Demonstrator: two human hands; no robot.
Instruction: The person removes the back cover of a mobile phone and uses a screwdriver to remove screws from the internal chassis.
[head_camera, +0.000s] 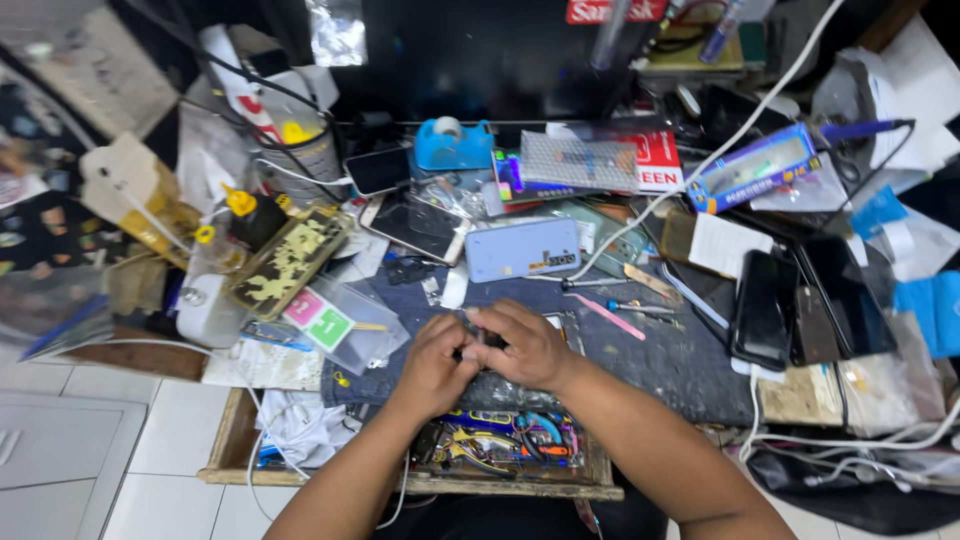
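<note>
My left hand (432, 366) and my right hand (527, 344) meet over the dark work mat (680, 360) at the middle of the bench. Both pinch a small dark part (477, 345) between their fingertips; it is mostly hidden by my fingers and I cannot tell what it is. A dark flat device (510, 392) lies under my hands, partly covered. A light blue phone back (522, 248) rests just beyond my hands. Small screwdrivers (625, 305) and a pink pry tool (610, 317) lie to the right of my right hand.
Several dark phones (800, 300) lie at the right. A blue tape dispenser (452, 146), a patterned phone case (288, 258), clear plastic bags (345, 325) and a white cable (720, 150) crowd the back and left. An open drawer of pliers (500, 445) sits below my wrists.
</note>
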